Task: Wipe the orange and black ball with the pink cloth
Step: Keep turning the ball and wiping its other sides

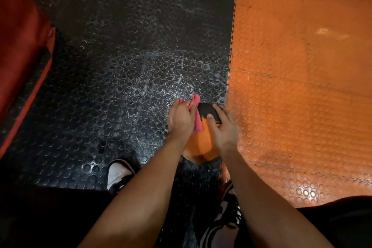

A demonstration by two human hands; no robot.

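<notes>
Head view, looking straight down: the ball sits on the floor between the two forearms, right at the seam where the black mat meets the orange mat, its orange side toward the person and a black panel on the far side. The left hand has its fingers curled round the pink cloth, bunched and pressed against the upper left of the ball. The right hand lies on the ball's right side with fingers straight and spread, thumb on the black panel, steadying and gripping nothing. To wipe well, I judge the right hand should pin or slowly turn the ball while the cloth travels in overlapping strokes across each panel (a loose ball on studded rubber will likely roll away from pressure). Hard to read: most of the ball is covered by hands and wrists, so its underside and any dirt cannot be judged; the left fingertips are buried in cloth. Both shoes sit partly in shadow, and a red pad is cut off at left.
</notes>
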